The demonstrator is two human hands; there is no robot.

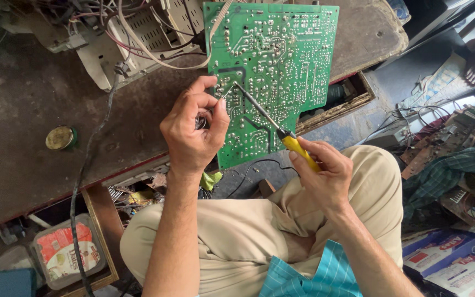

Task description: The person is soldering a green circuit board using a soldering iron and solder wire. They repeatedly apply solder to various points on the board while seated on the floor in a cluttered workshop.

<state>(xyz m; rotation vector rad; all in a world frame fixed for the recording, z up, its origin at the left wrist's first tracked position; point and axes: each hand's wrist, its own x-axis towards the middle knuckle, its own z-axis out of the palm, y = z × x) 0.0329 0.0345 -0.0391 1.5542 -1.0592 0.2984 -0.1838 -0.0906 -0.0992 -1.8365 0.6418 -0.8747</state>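
Landmark: green circuit board point(273, 71) on the workbench.

- Far below-left of it, in an open drawer: rectangular plastic tub point(67, 250), clear lid, label in red, white and green.
- Left of it, on the bench top: small round tin point(60, 137), brass-coloured lid, green rim.
- Far below-right, at floor level: stacked cardboard cartons point(457, 258), blue and white with red oval marks.

No screens or signs.
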